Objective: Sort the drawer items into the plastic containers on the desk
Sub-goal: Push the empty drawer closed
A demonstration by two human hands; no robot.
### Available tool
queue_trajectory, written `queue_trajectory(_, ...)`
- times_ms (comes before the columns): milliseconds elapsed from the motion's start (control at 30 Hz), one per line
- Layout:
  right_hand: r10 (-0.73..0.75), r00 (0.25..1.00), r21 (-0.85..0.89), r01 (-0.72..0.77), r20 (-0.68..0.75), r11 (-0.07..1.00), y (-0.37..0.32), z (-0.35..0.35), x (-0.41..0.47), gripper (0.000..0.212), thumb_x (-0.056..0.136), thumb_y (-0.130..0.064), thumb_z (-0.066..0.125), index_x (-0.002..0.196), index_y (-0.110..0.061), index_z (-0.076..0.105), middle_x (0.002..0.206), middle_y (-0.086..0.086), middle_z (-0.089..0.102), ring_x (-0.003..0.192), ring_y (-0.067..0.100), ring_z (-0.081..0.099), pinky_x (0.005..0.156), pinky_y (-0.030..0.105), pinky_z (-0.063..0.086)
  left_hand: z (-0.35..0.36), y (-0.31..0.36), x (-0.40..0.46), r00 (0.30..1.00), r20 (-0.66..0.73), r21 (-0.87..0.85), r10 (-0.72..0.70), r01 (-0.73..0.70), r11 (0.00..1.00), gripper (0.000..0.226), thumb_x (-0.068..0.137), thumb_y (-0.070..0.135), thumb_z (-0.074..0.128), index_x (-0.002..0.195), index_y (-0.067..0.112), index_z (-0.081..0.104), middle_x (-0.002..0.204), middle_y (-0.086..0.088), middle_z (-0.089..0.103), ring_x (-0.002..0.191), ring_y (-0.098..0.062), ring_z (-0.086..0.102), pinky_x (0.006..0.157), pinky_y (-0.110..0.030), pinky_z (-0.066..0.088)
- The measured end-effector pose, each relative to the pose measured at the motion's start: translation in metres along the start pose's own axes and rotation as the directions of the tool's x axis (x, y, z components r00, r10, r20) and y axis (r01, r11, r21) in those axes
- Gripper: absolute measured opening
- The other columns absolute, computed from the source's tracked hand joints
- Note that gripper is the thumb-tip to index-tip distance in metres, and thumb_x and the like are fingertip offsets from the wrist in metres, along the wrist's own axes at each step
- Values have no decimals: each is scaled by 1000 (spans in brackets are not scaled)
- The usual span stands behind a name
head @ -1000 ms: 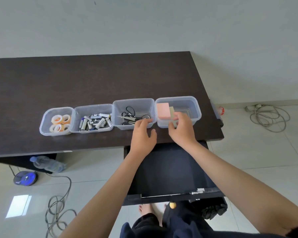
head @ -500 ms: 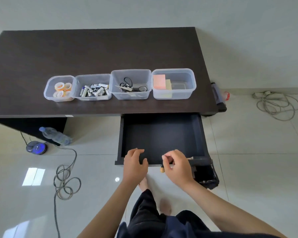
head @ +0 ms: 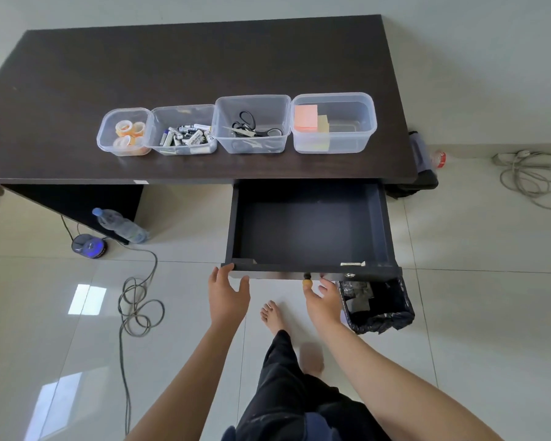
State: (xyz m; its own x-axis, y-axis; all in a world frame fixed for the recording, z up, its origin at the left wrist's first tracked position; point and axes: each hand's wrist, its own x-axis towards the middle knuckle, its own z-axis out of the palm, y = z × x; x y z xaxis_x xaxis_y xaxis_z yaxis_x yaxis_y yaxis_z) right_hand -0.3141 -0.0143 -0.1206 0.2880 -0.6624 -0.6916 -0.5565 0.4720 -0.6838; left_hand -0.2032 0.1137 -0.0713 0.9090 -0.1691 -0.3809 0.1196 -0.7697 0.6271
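Observation:
The black drawer (head: 309, 230) under the desk stands pulled out and shows only its bare bottom. My left hand (head: 228, 294) has straight fingers touching the drawer's front panel near its left end. My right hand (head: 323, 300) is spread at the front panel, its fingers beside the small round knob (head: 307, 279). On the dark desk (head: 185, 65) stand clear plastic containers in a row: tape rolls (head: 124, 133), batteries (head: 185, 133), scissors (head: 252, 125), and sticky note pads (head: 333, 122).
A bin with a black liner (head: 379, 307) stands on the floor under the drawer's right corner. A water bottle (head: 121, 226), a round blue device (head: 89, 246) and a looped cable (head: 139, 300) lie on the tiles at left. More cable (head: 535, 176) lies at right. My bare feet are below the drawer.
My hands left the containers on the desk and came down to the drawer's front edge. The view pulled back, and my fingers went from curled at the front panel to spread.

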Motion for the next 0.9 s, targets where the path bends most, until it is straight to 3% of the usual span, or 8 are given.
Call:
queue_trajectory(167,106,993,234,-92,-51,968,-3,11,3,59,82,-20,72,132,-12,42,97,1,62,93,19,59,85,28,41,3,1,5,997,-61,-93,-39,33,995,37,91,21,62,125,15,52,136,-6,49,124,-24,49,101,-32,41)
queue_trajectory(300,137,975,367,-64,-177,928,-4,24,-1,75,77,-28,77,136,-22,32,95,3,66,92,19,62,83,31,40,4,3,10,992,-118,-190,-52,29,981,29,86,20,68,113,18,57,122,0,52,112,-18,55,97,-31,45)
queue_trajectory(433,97,965,367,-1,-243,930,-10,28,2,86,77,-24,77,144,-25,23,96,9,66,89,16,62,83,28,40,5,7,18,988,-133,-231,-80,47,972,28,83,22,72,105,26,56,111,8,51,104,-12,53,95,-30,46)
queue_trajectory(533,80,967,359,12,-241,933,-25,32,15,90,79,-21,76,147,-26,17,99,15,66,88,15,62,84,28,41,9,17,30,987,-137,-233,-89,55,971,30,84,22,71,112,22,59,113,8,52,105,-13,53,98,-30,46)
queue_trajectory(700,44,966,317,40,-254,947,-64,42,44,94,81,-22,74,147,-30,7,96,11,66,94,16,61,86,30,40,11,46,74,989,-125,-236,-84,53,970,32,84,20,71,114,19,61,118,1,56,111,-18,56,99,-34,47)
queue_trajectory(833,6,964,313,80,-265,946,-94,53,64,96,84,-17,71,148,-30,0,89,7,66,95,15,62,86,29,39,10,72,107,989,-110,-236,-98,70,969,34,83,18,72,116,17,61,119,-1,58,110,-18,56,92,-25,43)
queue_trajectory(900,19,964,325,70,-264,943,-106,58,74,97,84,-19,71,147,-34,-2,91,10,67,92,15,61,85,31,38,10,82,120,990,-99,-258,-96,67,964,43,83,17,73,122,20,56,118,1,59,110,-17,56,93,-29,47)
